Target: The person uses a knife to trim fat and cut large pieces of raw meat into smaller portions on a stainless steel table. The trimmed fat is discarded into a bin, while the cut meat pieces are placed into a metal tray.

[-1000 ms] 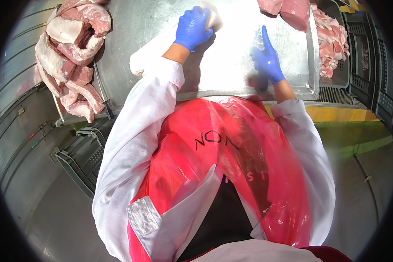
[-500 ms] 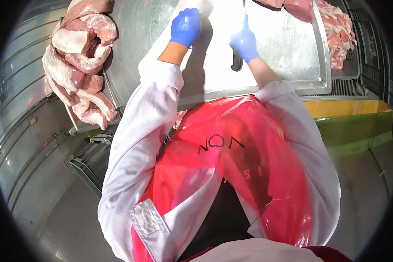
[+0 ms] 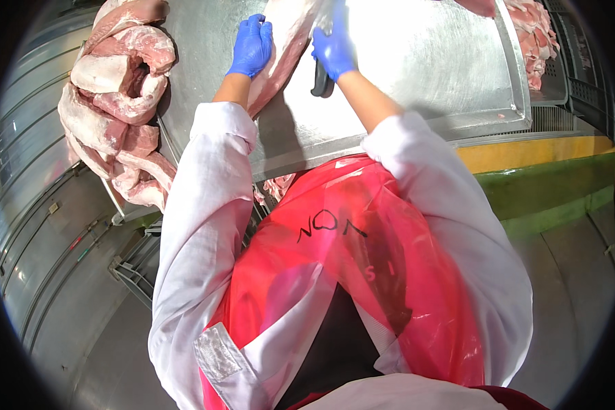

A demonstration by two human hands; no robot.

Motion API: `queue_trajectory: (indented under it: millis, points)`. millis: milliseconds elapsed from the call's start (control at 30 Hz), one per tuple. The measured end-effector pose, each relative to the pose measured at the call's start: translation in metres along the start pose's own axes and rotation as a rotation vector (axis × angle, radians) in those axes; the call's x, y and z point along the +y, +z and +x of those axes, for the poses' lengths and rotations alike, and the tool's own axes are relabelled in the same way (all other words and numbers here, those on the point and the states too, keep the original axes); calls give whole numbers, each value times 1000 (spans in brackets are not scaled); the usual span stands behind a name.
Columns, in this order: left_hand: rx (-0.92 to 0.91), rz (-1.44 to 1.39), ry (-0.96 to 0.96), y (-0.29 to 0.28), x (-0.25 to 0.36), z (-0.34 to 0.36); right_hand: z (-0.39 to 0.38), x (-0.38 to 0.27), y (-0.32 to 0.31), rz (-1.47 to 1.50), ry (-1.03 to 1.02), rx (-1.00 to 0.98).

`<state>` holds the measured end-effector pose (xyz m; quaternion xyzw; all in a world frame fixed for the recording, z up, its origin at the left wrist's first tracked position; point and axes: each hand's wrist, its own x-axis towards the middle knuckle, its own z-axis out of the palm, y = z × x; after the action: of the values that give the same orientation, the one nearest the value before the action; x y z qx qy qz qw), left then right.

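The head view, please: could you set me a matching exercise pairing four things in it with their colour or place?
Things:
1. left hand
2. right hand
3. heap of meat cuts
4. apron

Descriptions:
A. translucent red, over a white coat
B. piled to the left of the steel table
C. blue-gloved, resting on the slab of meat
D. blue-gloved, gripping a dark knife handle

Pairs: 1-C, 2-D, 3-B, 4-A

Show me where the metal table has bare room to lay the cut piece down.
The widest bare patch of the steel table lies right of the right hand, up to its raised right rim. A narrower strip runs along the near edge. It is crowded under the left hand on the meat slab, and by the meat pile on the left.
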<state>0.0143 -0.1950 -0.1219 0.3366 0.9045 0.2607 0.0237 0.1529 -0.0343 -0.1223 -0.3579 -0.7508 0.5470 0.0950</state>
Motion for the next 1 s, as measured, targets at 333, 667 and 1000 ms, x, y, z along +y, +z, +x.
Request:
queue_trajectory:
  millis: [333,667,1000]
  points:
    - [-66,-13,-45,-2,1,5,-32,18,8,561,14,-197]
    - [-126,-89,-95,-1,-3,6,-24,17,2,604,-137,-239]
    - [-100,-110,-84,-1,-5,3,-21,25,-2,546,-258,-317]
